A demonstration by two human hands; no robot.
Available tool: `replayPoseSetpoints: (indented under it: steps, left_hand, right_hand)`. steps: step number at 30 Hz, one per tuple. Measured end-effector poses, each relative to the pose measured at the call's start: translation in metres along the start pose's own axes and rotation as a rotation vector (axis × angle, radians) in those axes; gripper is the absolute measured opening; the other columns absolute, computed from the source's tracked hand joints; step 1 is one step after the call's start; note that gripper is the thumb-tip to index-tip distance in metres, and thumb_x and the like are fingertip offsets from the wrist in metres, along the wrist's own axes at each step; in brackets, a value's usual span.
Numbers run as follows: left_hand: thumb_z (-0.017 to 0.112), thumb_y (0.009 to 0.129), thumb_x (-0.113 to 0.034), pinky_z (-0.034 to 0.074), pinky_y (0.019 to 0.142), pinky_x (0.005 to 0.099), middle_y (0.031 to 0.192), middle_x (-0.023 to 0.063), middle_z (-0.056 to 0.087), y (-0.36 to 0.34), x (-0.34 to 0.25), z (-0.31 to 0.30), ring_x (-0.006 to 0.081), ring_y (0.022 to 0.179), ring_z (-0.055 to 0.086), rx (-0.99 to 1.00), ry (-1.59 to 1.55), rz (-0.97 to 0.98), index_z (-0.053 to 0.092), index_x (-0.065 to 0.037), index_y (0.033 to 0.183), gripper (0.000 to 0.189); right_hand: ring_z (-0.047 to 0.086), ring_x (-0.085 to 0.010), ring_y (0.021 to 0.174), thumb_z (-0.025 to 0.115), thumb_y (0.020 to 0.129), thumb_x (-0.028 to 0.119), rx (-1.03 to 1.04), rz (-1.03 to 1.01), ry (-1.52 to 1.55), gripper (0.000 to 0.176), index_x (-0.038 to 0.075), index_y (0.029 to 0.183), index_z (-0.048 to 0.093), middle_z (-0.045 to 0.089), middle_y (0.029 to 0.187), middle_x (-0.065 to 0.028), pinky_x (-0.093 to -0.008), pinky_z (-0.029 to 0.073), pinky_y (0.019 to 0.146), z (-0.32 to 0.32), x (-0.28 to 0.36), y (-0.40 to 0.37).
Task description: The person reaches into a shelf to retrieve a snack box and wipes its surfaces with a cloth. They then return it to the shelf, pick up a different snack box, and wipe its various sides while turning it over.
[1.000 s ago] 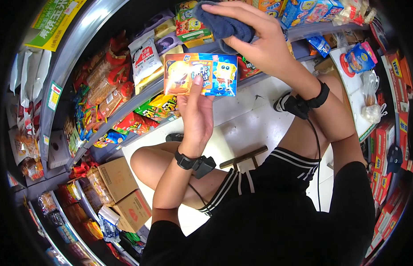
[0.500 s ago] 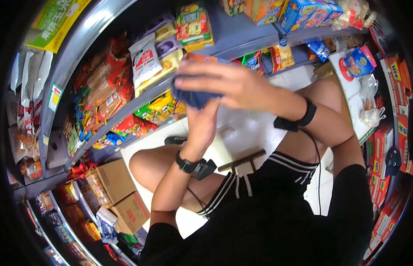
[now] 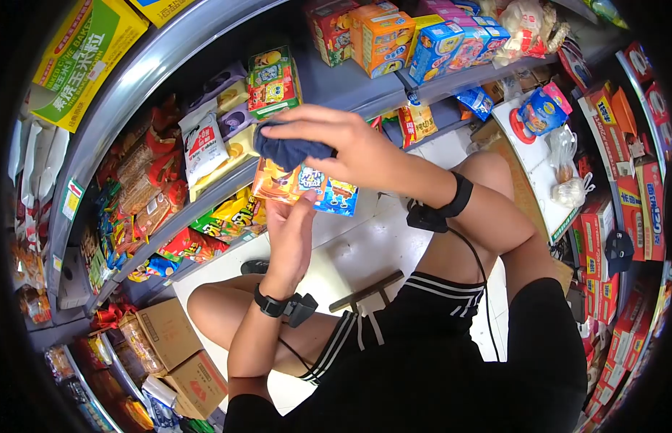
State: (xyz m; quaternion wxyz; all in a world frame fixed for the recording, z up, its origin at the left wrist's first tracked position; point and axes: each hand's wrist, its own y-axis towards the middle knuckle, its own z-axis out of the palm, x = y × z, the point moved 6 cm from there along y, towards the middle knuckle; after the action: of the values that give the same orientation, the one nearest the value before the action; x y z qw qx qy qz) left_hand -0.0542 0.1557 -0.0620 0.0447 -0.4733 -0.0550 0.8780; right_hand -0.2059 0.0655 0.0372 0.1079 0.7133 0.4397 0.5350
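My left hand point(image 3: 289, 234) holds an orange and blue snack box point(image 3: 314, 189) from below, with the thumb on its printed face. In my right hand point(image 3: 350, 141) is a bunched dark blue cloth point(image 3: 289, 149), pressed against the upper edge of the box. Both hands are in front of the shelf edge. Just behind them on the shelf, a green and red box point(image 3: 273, 83) stands beside a white candy bag point(image 3: 204, 143).
Orange boxes point(image 3: 383, 40) and blue boxes point(image 3: 437, 50) stand on the upper shelf. Bagged snacks point(image 3: 238, 216) fill the lower shelf. Cardboard boxes point(image 3: 168, 333) are at lower left, and a white stool top point(image 3: 527, 162) is at right.
The view has shifted, so the shelf goods sit further left and lower. The snack box is now turned with its printed face showing, and the cloth lies along its upper edge.
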Motion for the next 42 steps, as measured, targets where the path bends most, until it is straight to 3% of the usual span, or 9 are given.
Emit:
replayPoseSetpoints:
  steps: [6,10,16,22,28,30,35,36,42]
  left_hand:
    - [0.067,0.114,-0.014,0.054,0.12,0.0477,0.159,0.0101,0.063,0.017,-0.028,-0.014,0.0226,0.144,0.064,-0.105,-0.012,0.045,0.042,-0.007,0.167,0.059]
    - [0.063,0.119,-0.028,0.049,0.126,0.0447,0.161,0.0097,0.062,0.026,-0.039,-0.024,0.0228,0.146,0.063,-0.144,-0.124,0.098,0.047,-0.008,0.166,0.054]
    - [0.054,0.12,-0.054,0.06,0.114,0.043,0.149,0.0073,0.073,0.025,-0.035,-0.025,0.0231,0.133,0.074,-0.191,-0.052,0.026,0.059,-0.014,0.157,0.055]
    - [0.052,0.118,-0.062,0.064,0.11,0.045,0.14,0.0093,0.076,0.023,-0.017,-0.016,0.0235,0.124,0.078,-0.108,-0.023,-0.144,0.061,-0.011,0.151,0.061]
    - [0.048,0.119,-0.062,0.062,0.116,0.0524,0.143,0.013,0.074,0.026,-0.016,-0.01,0.028,0.128,0.077,-0.096,0.044,-0.118,0.054,-0.01,0.157,0.065]
    - [0.054,0.121,-0.048,0.067,0.101,0.0404,0.126,0.0065,0.076,0.024,-0.024,-0.004,0.0184,0.11,0.08,-0.151,-0.097,-0.074,0.06,-0.01,0.146,0.046]
    - [0.045,0.121,-0.058,0.063,0.112,0.0443,0.138,0.0115,0.076,0.025,-0.04,-0.017,0.0243,0.124,0.077,-0.244,-0.09,0.009,0.057,-0.007,0.155,0.062]
    - [0.048,0.119,-0.063,0.06,0.114,0.0452,0.15,0.0093,0.072,0.025,-0.043,-0.025,0.0256,0.133,0.074,-0.211,-0.07,0.009,0.06,-0.012,0.157,0.065]
    - [0.056,0.113,-0.065,0.059,0.112,0.0436,0.14,0.0091,0.076,0.023,-0.055,-0.053,0.0255,0.127,0.074,-0.32,-0.116,0.151,0.064,-0.009,0.152,0.069]
  right_hand:
    - [0.072,-0.0323,0.136,0.071,0.088,-0.01,0.004,0.126,0.163,0.06,0.006,0.146,0.076,0.074,0.145,-0.018,-0.0405,0.055,0.117,-0.007,-0.006,-0.003]
    - [0.068,-0.0236,0.141,0.075,0.089,-0.011,-0.013,0.275,0.386,0.061,0.002,0.149,0.074,0.074,0.15,-0.0145,-0.0376,0.05,0.122,-0.001,-0.013,-0.012]
    - [0.07,-0.025,0.138,0.074,0.087,-0.015,0.154,0.19,0.305,0.062,0.002,0.147,0.075,0.074,0.148,-0.0147,-0.0382,0.053,0.121,0.002,0.003,-0.023]
    - [0.07,-0.0241,0.138,0.074,0.089,-0.015,0.043,0.144,0.266,0.063,0.003,0.149,0.074,0.074,0.148,-0.0136,-0.0377,0.052,0.12,-0.004,0.007,-0.016]
    - [0.07,-0.0222,0.139,0.075,0.092,-0.009,-0.044,0.217,0.433,0.06,0.005,0.15,0.073,0.076,0.147,-0.0133,-0.037,0.052,0.121,0.003,-0.005,0.004]
    - [0.073,-0.0242,0.136,0.076,0.09,-0.005,-0.074,0.231,0.483,0.059,0.007,0.147,0.076,0.078,0.145,-0.0148,-0.0376,0.054,0.119,0.007,-0.007,0.006]
    - [0.071,-0.0272,0.138,0.072,0.085,-0.012,0.089,0.091,0.277,0.063,0.002,0.146,0.075,0.075,0.148,-0.0143,-0.041,0.053,0.121,0.017,0.011,0.008]
    - [0.071,-0.0272,0.138,0.072,0.085,-0.012,0.095,0.089,0.282,0.063,0.002,0.146,0.075,0.075,0.148,-0.0143,-0.041,0.053,0.121,0.019,0.013,0.006]
    - [0.075,-0.0314,0.126,0.074,0.085,-0.007,0.205,0.081,0.318,0.061,0.009,0.144,0.078,0.077,0.138,-0.015,-0.0414,0.056,0.111,0.031,0.026,-0.009]
